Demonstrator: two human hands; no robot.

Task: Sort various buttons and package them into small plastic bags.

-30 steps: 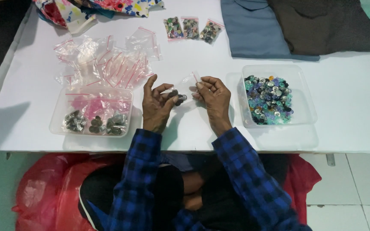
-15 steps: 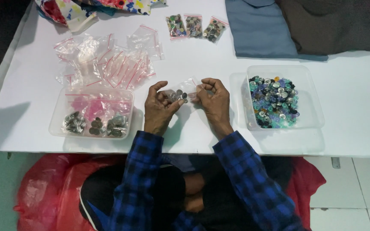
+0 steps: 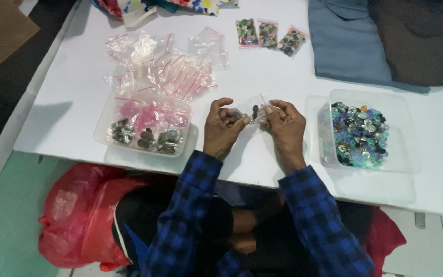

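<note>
white table (image 3: pixel 78 97) fills the view. folded cloth (image 3: pixel 385 41) far right, button tub (image 3: pixel 370 131) right of the hands, bag tub (image 3: pixel 144 125) left. left hand (image 3: pixel 223 128) and right hand (image 3: pixel 285 125) meet mid-table, both pinching a small clear bag (image 3: pixel 252 110) of buttons held between them, just above the table.

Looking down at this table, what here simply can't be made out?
- Head view: how many buttons the small clear bag holds; the fingers cover it.
- Mixed buttons in the right tub: too small to tell apart.
- Dark cloth and blue cloth: cut off by the top edge.
</note>
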